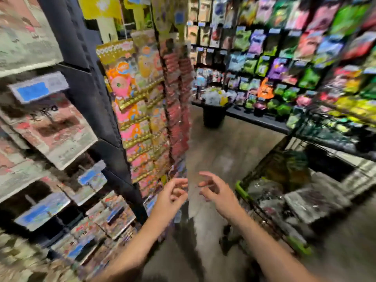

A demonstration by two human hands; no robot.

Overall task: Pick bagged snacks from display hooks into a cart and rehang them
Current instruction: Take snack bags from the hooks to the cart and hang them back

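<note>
The frame is blurred by motion. My left hand (pixel 173 195) and my right hand (pixel 215 190) are raised side by side in front of me, fingers loosely spread, holding nothing that I can make out. They hover at the lower end of a hanging strip of small snack packets (pixel 177 102) on the end of a dark rack. A wire cart (pixel 284 190) with green trim stands to the right, with several bags (pixel 262 190) lying in it. Bagged snacks (pixel 280 66) hang on hooks across the right-hand wall.
More bags with blue price tags (pixel 38 90) hang on the left rack. A black bucket (pixel 213 117) full of items stands on the floor ahead. A dark low shelf (pixel 260 119) runs under the wall display. The grey floor (pixel 219 151) lies between rack and cart.
</note>
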